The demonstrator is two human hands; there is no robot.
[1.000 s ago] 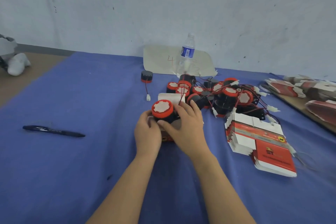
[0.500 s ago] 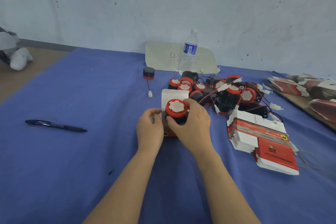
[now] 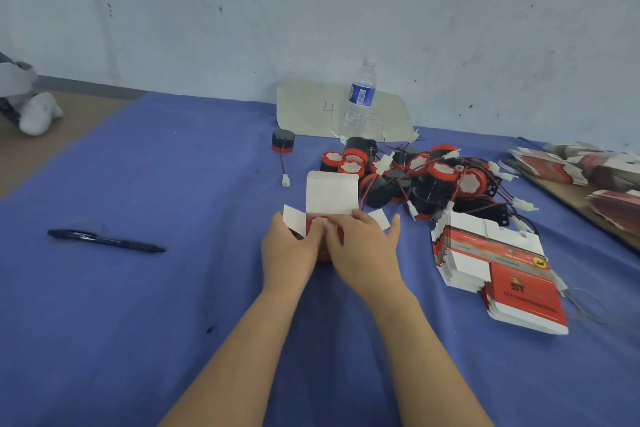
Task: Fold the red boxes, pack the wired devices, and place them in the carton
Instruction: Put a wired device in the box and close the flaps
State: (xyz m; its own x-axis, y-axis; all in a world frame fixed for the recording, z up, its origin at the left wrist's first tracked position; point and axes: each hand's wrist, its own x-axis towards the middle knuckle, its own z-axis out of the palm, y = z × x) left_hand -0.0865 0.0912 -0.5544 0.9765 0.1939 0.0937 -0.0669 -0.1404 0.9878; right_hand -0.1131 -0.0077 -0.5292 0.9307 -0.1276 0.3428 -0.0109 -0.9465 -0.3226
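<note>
our left hand (image 3: 287,253) grips the open red box (image 3: 332,192); our right hand (image 3: 363,253) presses flat on the wired device (image 3: 316,225) inside it.

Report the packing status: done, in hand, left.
Done: one red box stands folded, its top flap open. In hand: the left hand holds it while the right hand presses a wired device inside. Left: closing the flap, then the pile of devices and the stack of flat boxes; no carton is in view.
</note>
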